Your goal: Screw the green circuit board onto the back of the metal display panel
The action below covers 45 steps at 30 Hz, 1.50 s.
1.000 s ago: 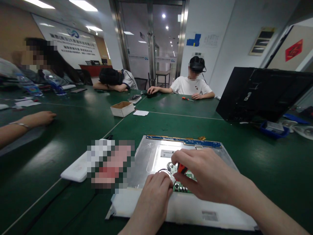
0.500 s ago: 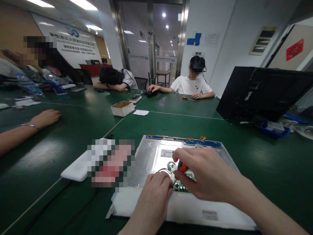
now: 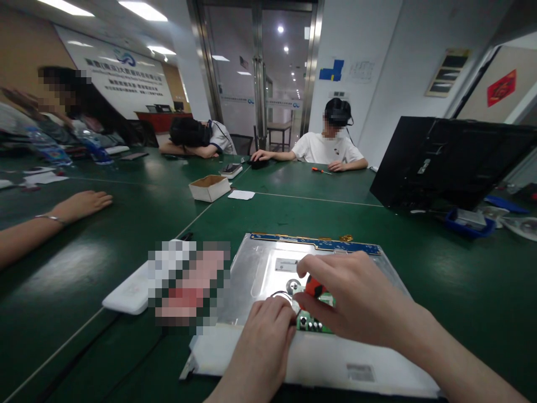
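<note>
A flat display panel (image 3: 241, 291) with a bare metal back lies before me. Along its far edge runs a blue circuit strip (image 3: 310, 242), and a small green circuit board (image 3: 310, 323) sits near the middle. My right hand (image 3: 361, 296) grips the red and black handle of a screwdriver (image 3: 314, 286), tilted over the green board. The tool's tip is hidden by my fingers. My left hand (image 3: 266, 336) rests at the board's left side, fingers bent together close to the screwdriver's lower end; what they pinch is hidden. A dark wire (image 3: 280, 293) curves beside them.
Left of the panel lie a white power bank-like block (image 3: 130, 294) and a blurred pink object (image 3: 188, 291). A small open box (image 3: 210, 188) stands farther off. A black monitor (image 3: 444, 162) is at right, and a co-worker's forearm (image 3: 25, 229) rests at left.
The co-worker's hand at left has slid slightly right, its fingers more stretched. The red screwdriver handle shows at a slightly different angle in my right hand. My left hand stays in place.
</note>
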Each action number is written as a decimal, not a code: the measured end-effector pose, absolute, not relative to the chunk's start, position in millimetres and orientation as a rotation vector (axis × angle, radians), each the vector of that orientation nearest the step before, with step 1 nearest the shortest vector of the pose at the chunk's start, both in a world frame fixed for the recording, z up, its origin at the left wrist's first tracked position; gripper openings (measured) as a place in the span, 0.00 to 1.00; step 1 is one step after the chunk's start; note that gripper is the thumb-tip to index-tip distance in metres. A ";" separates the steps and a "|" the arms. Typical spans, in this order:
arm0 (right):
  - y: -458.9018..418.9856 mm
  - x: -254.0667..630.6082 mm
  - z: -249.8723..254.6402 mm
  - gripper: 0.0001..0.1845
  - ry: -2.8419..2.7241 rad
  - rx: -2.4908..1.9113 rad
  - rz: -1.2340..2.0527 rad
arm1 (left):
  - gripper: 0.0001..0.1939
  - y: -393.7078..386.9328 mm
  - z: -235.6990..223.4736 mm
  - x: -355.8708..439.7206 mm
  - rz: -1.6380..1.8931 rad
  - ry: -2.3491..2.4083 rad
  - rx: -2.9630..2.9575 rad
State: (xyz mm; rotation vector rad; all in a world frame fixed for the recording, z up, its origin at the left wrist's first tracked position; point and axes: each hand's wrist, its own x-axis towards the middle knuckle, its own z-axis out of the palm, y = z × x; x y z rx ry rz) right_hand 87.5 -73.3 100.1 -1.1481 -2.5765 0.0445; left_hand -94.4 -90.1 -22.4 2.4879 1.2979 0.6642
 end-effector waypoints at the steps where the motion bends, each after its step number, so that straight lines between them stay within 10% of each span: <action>1: -73.3 88.5 100.6 0.07 -2.561 -1.142 0.035 | 0.12 -90.5 -21.7 -94.5 0.659 1.298 2.482; 45: -72.2 86.1 96.5 0.08 -2.615 -1.108 0.118 | 0.11 -88.1 -28.0 -94.8 0.727 1.254 2.488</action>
